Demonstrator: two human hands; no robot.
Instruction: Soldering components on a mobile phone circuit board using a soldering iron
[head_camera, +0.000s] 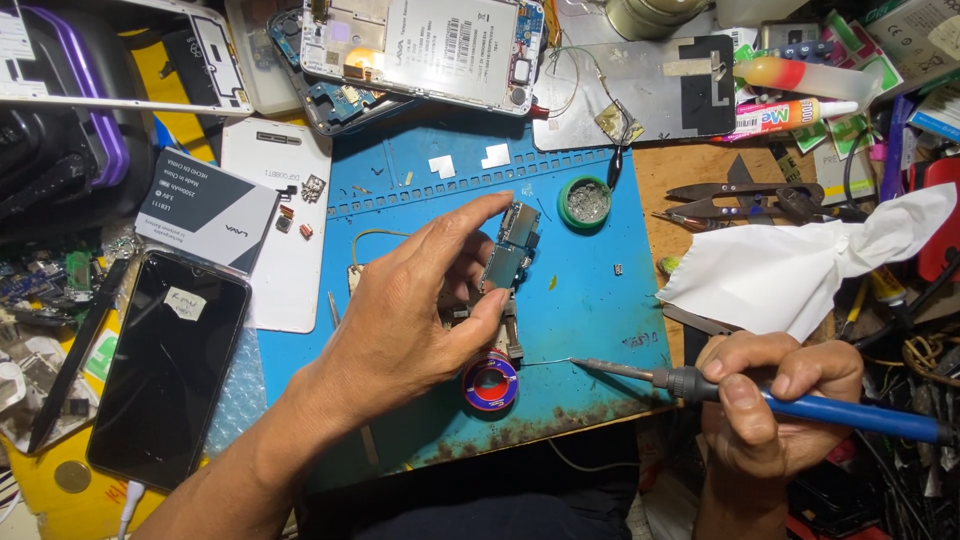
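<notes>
Down on the blue silicone repair mat (600, 300), the left hand (420, 310) pinches a small phone circuit board (510, 250) upright; the right hand (770, 400) grips a blue-handled soldering iron (800, 405). Steadying the board before touching the tip seems wise.
</notes>
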